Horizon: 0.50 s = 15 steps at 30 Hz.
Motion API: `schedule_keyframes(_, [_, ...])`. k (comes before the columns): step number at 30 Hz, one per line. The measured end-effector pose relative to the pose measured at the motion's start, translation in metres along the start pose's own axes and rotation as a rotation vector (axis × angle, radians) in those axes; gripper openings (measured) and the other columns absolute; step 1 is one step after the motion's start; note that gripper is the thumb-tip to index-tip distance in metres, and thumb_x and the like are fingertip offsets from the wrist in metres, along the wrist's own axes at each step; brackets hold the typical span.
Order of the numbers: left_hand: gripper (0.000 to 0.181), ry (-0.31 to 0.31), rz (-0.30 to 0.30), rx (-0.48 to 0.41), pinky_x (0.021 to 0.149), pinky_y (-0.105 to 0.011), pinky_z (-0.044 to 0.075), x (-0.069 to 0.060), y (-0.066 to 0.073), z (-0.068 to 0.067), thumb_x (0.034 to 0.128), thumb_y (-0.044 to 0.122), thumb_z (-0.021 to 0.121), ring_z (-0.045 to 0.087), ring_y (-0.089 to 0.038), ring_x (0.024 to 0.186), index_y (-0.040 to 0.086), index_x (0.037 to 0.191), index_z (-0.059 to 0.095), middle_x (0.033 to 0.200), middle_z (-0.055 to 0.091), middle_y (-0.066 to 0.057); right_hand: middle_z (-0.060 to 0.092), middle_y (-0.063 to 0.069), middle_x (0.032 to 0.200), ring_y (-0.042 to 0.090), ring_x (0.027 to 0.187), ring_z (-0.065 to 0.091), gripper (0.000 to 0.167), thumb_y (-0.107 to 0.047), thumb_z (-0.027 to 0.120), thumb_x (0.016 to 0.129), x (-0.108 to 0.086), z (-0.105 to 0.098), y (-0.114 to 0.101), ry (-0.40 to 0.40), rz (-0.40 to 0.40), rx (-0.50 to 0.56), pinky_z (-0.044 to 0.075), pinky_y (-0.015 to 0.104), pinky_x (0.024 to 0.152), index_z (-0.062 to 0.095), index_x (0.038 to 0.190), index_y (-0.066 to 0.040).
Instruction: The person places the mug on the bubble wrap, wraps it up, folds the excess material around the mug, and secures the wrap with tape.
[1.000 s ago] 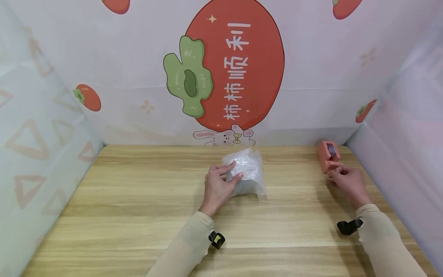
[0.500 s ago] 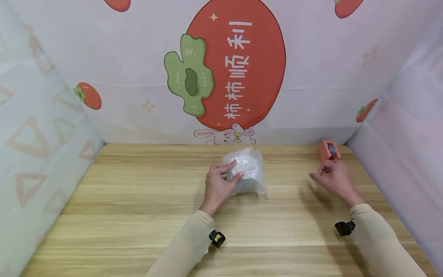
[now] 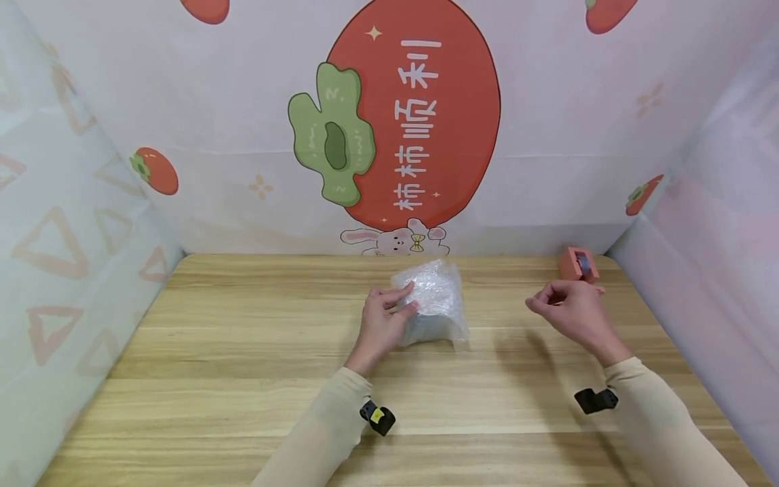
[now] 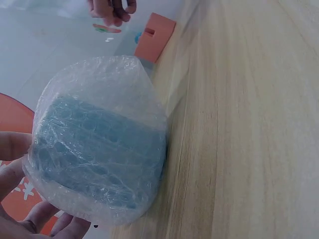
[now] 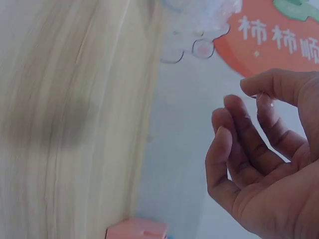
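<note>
A bundle of clear bubble wrap (image 3: pixel 433 294) stands on the wooden table, with something blue-green (image 4: pixel 99 147) showing through it in the left wrist view. My left hand (image 3: pixel 383 326) holds the bundle at its left side, thumb and fingers spread around it. Off to the right, my right hand (image 3: pixel 575 314) is raised above the table, thumb and index finger pinched together. Between those fingertips a thin glint of clear tape (image 5: pixel 257 95) barely shows; its length cannot be made out. Behind this hand sits a coral-pink tape dispenser (image 3: pixel 571 264), partly covered by it.
The wooden table (image 3: pixel 243 399) runs back to a white printed backdrop (image 3: pixel 243 88) with persimmon drawings. Fabric walls also rise on the left and right sides. The dispenser stands near the table's back right corner.
My right hand has come away from the tape dispenser's front, moving left and up. My left hand stays at the bundle, its thumb shifted slightly; the bundle has not moved.
</note>
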State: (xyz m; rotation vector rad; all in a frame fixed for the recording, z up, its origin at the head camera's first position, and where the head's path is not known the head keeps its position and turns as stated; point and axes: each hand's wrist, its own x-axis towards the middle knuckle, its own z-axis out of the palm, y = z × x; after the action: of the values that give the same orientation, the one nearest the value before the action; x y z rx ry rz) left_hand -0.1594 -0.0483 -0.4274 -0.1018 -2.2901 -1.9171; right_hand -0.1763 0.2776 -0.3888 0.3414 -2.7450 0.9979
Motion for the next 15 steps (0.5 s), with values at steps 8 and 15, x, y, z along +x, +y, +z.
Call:
schedule_keyframes(8, [0.036,0.033,0.053,0.085,0.090,-0.039,0.057,-0.005,0.000,0.002,0.0910,0.006,0.073,0.062,-0.031,0.110,0.007,0.127,0.070,0.110,0.056,-0.015,0.072,0.007,0.081,0.009,0.062,0.061,0.022,-0.006,0.078,0.087,0.001,0.010,-0.021,-0.018,-0.050,0.111,0.049,0.026,0.053,0.064,0.070,-0.009])
schedule_keyframes(15, [0.033,0.113,0.066,0.087,0.085,-0.038,0.058,-0.007,0.000,0.004,0.0857,0.007,0.078,0.070,-0.036,0.104,0.008,0.118,0.075,0.119,0.067,-0.022,0.070,0.005,0.080,0.012,0.061,0.059,0.023,-0.015,0.080,0.088,0.002,0.020,-0.044,-0.050,-0.064,0.215,0.046,0.026,0.052,0.066,0.072,-0.009])
